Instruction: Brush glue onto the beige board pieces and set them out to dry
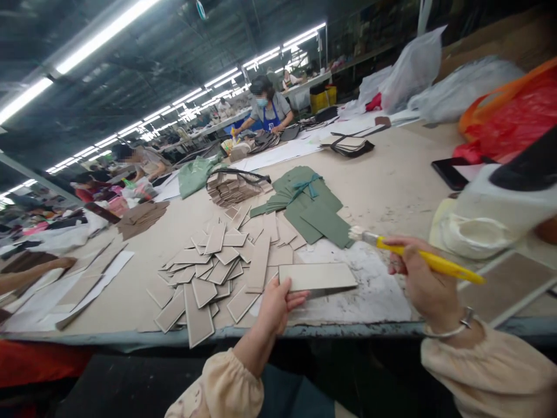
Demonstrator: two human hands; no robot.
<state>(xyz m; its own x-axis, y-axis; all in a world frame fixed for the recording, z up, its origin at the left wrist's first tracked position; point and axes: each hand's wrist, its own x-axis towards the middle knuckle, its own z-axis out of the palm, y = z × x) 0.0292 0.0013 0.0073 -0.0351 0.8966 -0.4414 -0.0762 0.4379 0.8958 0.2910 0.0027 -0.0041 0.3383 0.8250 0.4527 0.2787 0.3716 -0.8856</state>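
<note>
Pinches a pale strip (319, 276) by its left end in the left hand (277, 302) over smeared white paper (385, 293) on the table (383, 174), apparently to leave its broad face uncovered, and grips a yellow brush (444, 265) by its handle in the right hand (429, 281), seemingly to keep fingers off the bristles (355, 233). Has a loose heap of edged pieces (221, 271) to the left, green pieces (324, 213) just behind, close to the bristles, and a white jug (500, 206) at right, limiting elbow room.
</note>
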